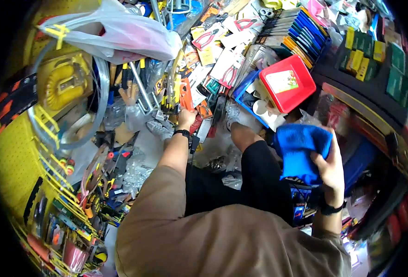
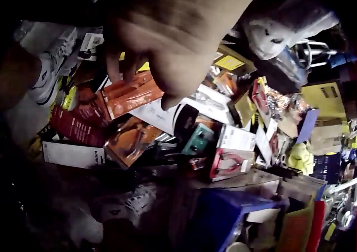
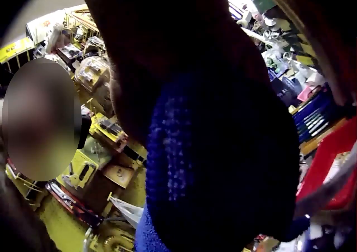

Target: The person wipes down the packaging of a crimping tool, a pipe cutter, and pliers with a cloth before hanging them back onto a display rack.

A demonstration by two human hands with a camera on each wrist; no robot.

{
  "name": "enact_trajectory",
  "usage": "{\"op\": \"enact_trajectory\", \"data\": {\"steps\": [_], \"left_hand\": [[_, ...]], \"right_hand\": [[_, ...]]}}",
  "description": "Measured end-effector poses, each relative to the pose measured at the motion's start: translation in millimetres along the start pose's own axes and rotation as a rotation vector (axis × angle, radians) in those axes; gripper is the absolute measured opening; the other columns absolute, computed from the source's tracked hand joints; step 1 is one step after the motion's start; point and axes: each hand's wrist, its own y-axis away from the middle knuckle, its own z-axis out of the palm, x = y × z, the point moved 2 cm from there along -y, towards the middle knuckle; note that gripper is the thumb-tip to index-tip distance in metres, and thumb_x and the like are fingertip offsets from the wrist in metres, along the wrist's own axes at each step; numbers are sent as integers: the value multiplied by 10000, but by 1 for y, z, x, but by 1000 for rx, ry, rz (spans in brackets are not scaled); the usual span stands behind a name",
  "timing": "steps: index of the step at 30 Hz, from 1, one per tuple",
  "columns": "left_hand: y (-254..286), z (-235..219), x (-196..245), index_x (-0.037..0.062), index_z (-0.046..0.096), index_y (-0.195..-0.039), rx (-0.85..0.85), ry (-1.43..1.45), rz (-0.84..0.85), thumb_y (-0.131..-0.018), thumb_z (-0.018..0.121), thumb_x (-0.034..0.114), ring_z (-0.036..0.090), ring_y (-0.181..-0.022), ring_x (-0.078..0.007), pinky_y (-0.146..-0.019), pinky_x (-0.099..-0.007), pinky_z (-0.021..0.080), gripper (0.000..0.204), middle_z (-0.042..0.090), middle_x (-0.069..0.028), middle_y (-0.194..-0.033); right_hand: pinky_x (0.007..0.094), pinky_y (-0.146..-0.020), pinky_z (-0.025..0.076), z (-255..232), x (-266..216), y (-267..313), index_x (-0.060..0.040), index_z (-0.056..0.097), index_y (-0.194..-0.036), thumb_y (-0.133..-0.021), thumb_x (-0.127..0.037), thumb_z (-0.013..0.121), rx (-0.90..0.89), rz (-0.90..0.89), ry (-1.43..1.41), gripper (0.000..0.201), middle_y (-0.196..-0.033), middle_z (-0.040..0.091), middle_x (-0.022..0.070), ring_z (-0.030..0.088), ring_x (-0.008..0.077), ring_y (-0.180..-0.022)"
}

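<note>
In the head view my left hand (image 1: 187, 119) reaches down between the shoes to the pile. Its fingers curl at the edge of a flat orange package (image 2: 134, 96), with the thumb by its right end in the left wrist view. Red-handled pliers on cards (image 2: 228, 160) and a dark red card (image 2: 78, 126) lie around it. My right hand (image 1: 329, 161) is raised at the right and grips a folded blue knitted cloth (image 1: 302, 152), thumb across its front. In the right wrist view the cloth (image 3: 173, 151) is close and dark, hiding most of the fingers.
A red plastic bin (image 1: 305, 87) sits over a blue crate (image 1: 252, 111) ahead. Behind it are rows of blue-handled files (image 1: 308, 34). A plastic bag (image 1: 116, 34) and coiled wire (image 1: 104, 92) hang at the left, by a yellow pegboard (image 1: 10, 161). Dark shelves (image 1: 351, 83) flank the right.
</note>
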Motion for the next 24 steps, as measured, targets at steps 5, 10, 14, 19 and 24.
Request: {"op": "enact_trajectory", "data": {"steps": [5,10,14,19,24], "left_hand": [[-39,39,-29,-101,446,-1255,86,39,-20,-746,832,291,585,-1158,-442,-996,-456,473,750,597,-324,-1223],[-60,61,-45,-76,365,-1367,4,134,-134,-749,830,265,480,-1277,-445,-1076,-475,416,845,446,-312,-1398],[-69,78,-43,-63,344,-1392,141,60,-79,-747,841,248,451,-1307,-428,-1077,-477,415,872,415,-305,-1431],[-67,77,-27,-51,306,-1405,232,72,-95,-730,866,228,467,-1280,-422,-1053,-487,433,920,461,-284,-1361],[-76,69,-25,-40,344,-1357,211,-20,-150,-707,877,282,498,-1239,-423,-1024,-497,453,899,490,-269,-1311]], "right_hand": [[301,-957,432,3,43,-43,7,500,-1254,-819,37,597,-100,39,159,447,-1106,587,71,541,156,-1043],[309,-958,434,21,48,-69,4,507,-1251,-837,26,600,-98,75,179,425,-1095,591,75,544,156,-1039],[316,-964,434,25,52,-77,5,504,-1258,-841,16,607,-70,118,198,430,-1089,601,76,553,165,-1040],[326,-954,444,28,66,-87,0,529,-1231,-831,-28,631,-135,146,268,414,-1093,611,86,568,176,-1025],[328,-940,453,35,79,-84,6,530,-1226,-832,-11,623,-75,173,289,405,-1062,617,103,576,185,-1012]]}}
